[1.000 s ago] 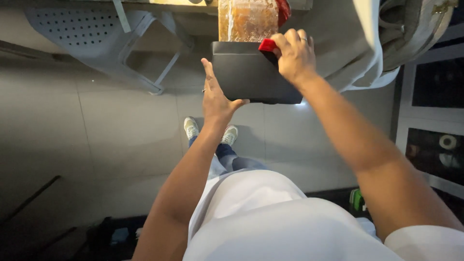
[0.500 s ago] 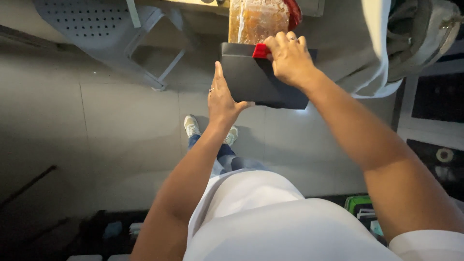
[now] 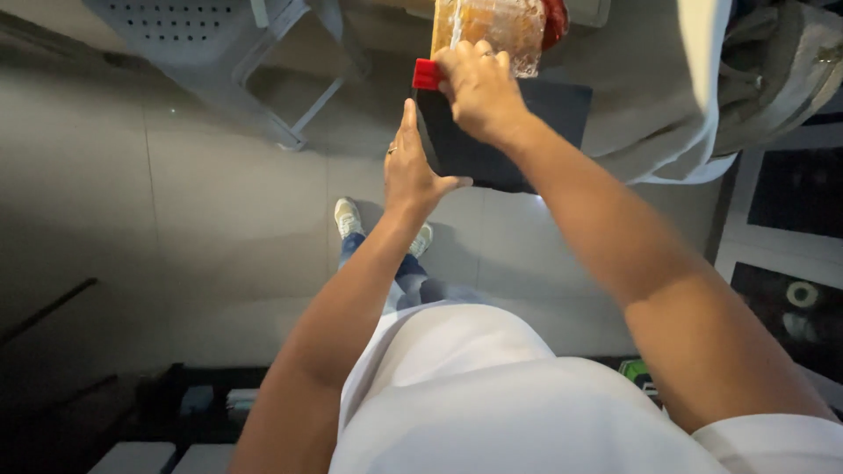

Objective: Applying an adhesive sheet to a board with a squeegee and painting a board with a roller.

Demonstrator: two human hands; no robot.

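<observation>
Item: flat black rectangular panel (image 3: 518, 132), smooth and matte, held out in front of the person above the tiled floor (image 3: 176, 219); its long axis runs left to right across the view, and what carries it from beneath cannot be told. Left hand (image 3: 411, 171): open, fingers straight and pressed together, pointing up along the panel's left edge, thumb spread out beneath the lower left corner; it touches the panel from the side. A ring shows on one finger. Right hand (image 3: 474, 88): curled fingers pinching a small red rectangular scraper-like piece (image 3: 427, 75) at the panel's upper left corner, with the red piece projecting left of the knuckles. The right hand lies over the panel and is the nearer to its upper edge; the panel extends rightward from both hands. Container: clear plastic bag (image 3: 496, 26), holding brownish-orange contents, standing at the panel's far edge, just beyond the right hand, with a round red object (image 3: 555, 22) beside it. Surroundings: grey perforated plastic chair (image 3: 219, 35) at upper left; pale cloth (image 3: 694, 96) hanging at upper right; white shoes (image 3: 349, 217) on the floor below.
</observation>
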